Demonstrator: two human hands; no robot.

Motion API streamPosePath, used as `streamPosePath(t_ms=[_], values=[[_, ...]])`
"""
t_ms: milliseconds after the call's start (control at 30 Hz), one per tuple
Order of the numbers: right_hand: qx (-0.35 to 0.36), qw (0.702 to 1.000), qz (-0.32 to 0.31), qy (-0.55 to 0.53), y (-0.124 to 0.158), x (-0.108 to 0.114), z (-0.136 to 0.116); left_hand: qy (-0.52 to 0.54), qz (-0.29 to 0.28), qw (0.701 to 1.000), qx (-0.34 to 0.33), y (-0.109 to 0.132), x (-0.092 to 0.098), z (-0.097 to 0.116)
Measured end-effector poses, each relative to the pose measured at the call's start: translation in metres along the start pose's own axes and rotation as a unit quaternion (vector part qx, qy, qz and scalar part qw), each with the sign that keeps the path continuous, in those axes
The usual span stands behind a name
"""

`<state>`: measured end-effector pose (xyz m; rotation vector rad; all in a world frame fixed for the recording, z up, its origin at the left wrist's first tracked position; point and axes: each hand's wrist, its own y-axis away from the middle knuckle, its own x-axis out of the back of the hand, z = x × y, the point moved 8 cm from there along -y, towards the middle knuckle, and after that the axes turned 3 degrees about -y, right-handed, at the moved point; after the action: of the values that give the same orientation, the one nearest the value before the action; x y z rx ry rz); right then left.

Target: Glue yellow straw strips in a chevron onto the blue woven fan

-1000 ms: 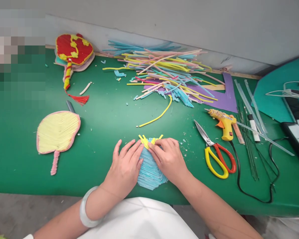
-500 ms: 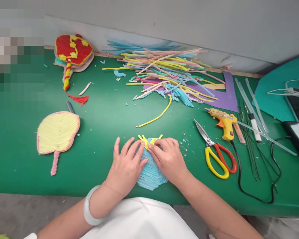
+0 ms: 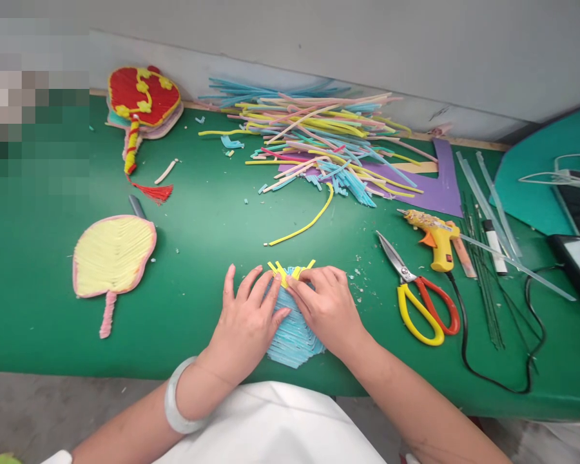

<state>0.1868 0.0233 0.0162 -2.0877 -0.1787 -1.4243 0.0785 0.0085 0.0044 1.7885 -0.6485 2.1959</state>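
Observation:
A small fan-shaped piece (image 3: 292, 345) covered with rows of light blue chenille stems lies flat near the table's front edge, under both my hands. Short yellow chenille stem pieces (image 3: 284, 278) cross its far end, with tips sticking out. My left hand (image 3: 249, 316), fingers spread, rests its index fingertip on the yellow pieces; its thumb lies over the blue rows. From the other side, my right hand (image 3: 327, 309) presses the same yellow pieces with its index finger, the other fingers curled. Its thumb is mostly hidden.
A heap of coloured chenille stems (image 3: 319, 122) lies at the back. Scissors (image 3: 408, 283) and a yellow glue gun (image 3: 437, 235) with a black cord (image 3: 483, 383) are at right. A pale yellow fan (image 3: 113, 254) and a red fan (image 3: 142, 96) lie at left.
Almost nothing differs. My left hand has shifted very slightly to the right, while my right hand stays pressed on the yellow pieces.

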Motion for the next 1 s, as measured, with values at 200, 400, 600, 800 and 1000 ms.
streamPosePath(t_ms=[200,400,600,800,1000], values=[[0.001,1.0,0.012,-0.007,0.0,0.001,0.0,0.023,0.049,0.999,-0.001,0.002,0.007,0.0],[-0.003,1.0,0.01,-0.002,0.0,0.0,0.001,0.037,0.072,0.997,0.019,0.002,0.01,-0.004],[0.002,1.0,0.01,0.002,-0.001,0.001,0.0,0.033,0.036,0.999,0.013,-0.001,0.007,-0.003],[0.001,1.0,0.004,0.001,-0.001,0.002,0.0,-0.011,-0.009,1.0,-0.009,-0.003,0.0,0.0],[0.001,1.0,-0.003,0.006,-0.001,0.001,-0.001,-0.018,-0.006,1.0,-0.006,-0.003,-0.001,0.001]])
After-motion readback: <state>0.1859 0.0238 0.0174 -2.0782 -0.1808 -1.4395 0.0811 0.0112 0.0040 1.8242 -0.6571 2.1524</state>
